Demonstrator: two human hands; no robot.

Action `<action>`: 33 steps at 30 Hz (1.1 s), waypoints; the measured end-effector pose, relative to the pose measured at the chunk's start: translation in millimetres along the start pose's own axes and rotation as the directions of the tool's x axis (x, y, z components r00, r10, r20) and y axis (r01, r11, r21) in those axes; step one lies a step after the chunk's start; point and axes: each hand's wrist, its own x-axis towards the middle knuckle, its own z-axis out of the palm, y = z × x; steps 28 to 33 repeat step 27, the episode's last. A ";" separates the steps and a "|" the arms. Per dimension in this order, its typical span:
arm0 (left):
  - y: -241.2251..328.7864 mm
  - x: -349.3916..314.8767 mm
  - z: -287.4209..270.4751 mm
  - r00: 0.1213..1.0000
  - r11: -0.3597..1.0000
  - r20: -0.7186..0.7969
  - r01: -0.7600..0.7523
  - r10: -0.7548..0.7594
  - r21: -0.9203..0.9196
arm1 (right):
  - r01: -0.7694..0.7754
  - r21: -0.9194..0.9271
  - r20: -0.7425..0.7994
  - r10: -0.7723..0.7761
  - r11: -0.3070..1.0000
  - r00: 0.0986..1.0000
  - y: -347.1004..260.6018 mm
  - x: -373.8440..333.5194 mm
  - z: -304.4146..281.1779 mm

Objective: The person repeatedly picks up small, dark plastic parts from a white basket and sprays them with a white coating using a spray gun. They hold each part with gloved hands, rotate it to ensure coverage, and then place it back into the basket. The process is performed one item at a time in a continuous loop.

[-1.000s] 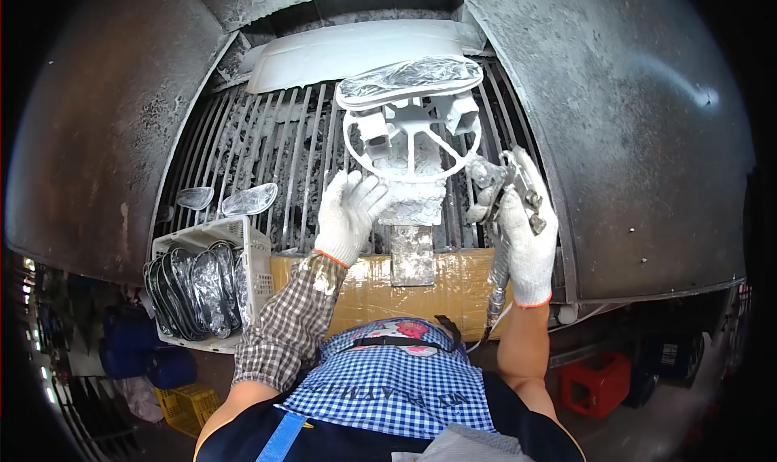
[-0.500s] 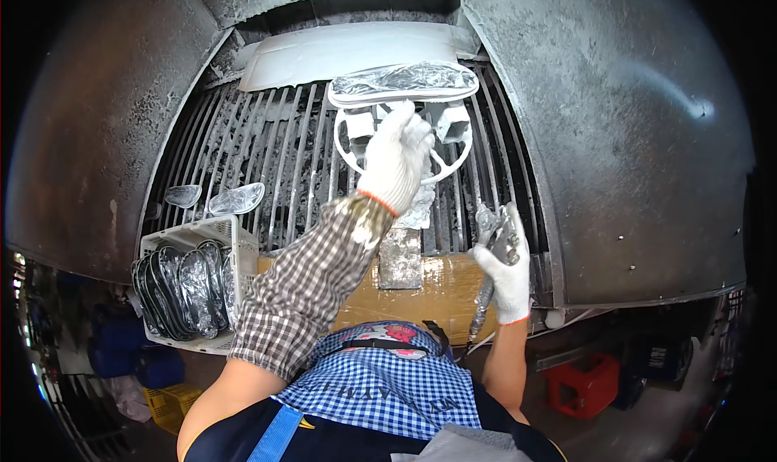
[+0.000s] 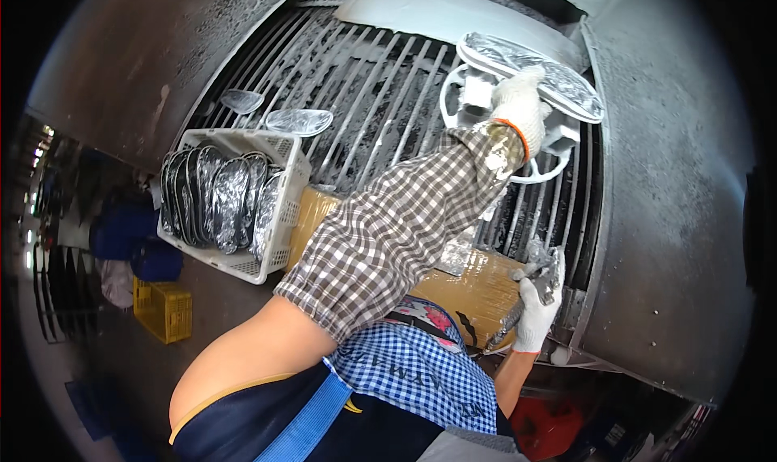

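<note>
A long oval piece (image 3: 571,85) with a white rim and a crinkled clear-film face rests tilted on a white round stand (image 3: 552,170) with blocky supports. My left hand (image 3: 522,106), in a white knitted glove, is closed at the middle of the oval piece's near edge; some fingertips are hidden behind it. In my right hand (image 3: 536,316), also gloved, is a spray gun (image 3: 544,272) coated in grey-white paint, held low beside the grate. Its handle and hose run down toward my apron.
Metal bars form a grate (image 3: 380,97) between dark booth walls. Two film-covered oval pieces lie on it, one a wrapped lens-like piece (image 3: 299,122). A white crate (image 3: 295,207) holds several black-rimmed wrapped pieces. Brown cardboard (image 3: 477,296) covers the near edge; a yellow crate (image 3: 163,310) sits below.
My view has turned left, so the stand and grate appear farther right and tilted. My left hand has come up from below the oval piece onto its near edge. The spray gun stays in my right hand.
</note>
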 end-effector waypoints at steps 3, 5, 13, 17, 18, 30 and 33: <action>27.5 8.1 -21.9 0.974 0.995 0.210 -0.089 0.079 0.038 | -0.054 -0.085 -0.017 0.053 0.995 0.998 1.0 0.2 0.6; 70.8 -2.4 -43.1 0.852 0.615 0.480 -0.496 0.209 0.613 | -0.090 -0.199 -0.066 0.079 0.976 0.995 0.5 -3.7 -2.6; 205.3 9.6 -126.2 0.772 0.567 0.339 -0.629 0.538 0.532 | -0.047 -0.364 -0.069 0.023 0.930 0.997 6.4 -8.3 3.8; 191.5 44.1 -193.0 0.940 0.933 -0.038 -0.342 0.339 -0.113 | -0.068 -0.409 -0.083 0.037 0.910 0.996 11.8 -7.6 4.6; 185.5 55.5 -217.2 0.943 0.939 -0.146 -0.319 0.300 -0.130 | -0.079 -0.393 -0.061 0.060 0.916 0.996 11.8 -6.5 5.5; 37.3 78.4 -408.4 0.976 0.941 -0.214 -0.115 0.047 -0.319 | -0.117 -0.426 -0.031 0.115 0.897 0.993 17.5 -5.3 2.2; 37.3 78.4 -408.4 0.976 0.941 -0.214 -0.115 0.047 -0.319 | -0.117 -0.426 -0.031 0.115 0.897 0.993 17.5 -5.3 2.2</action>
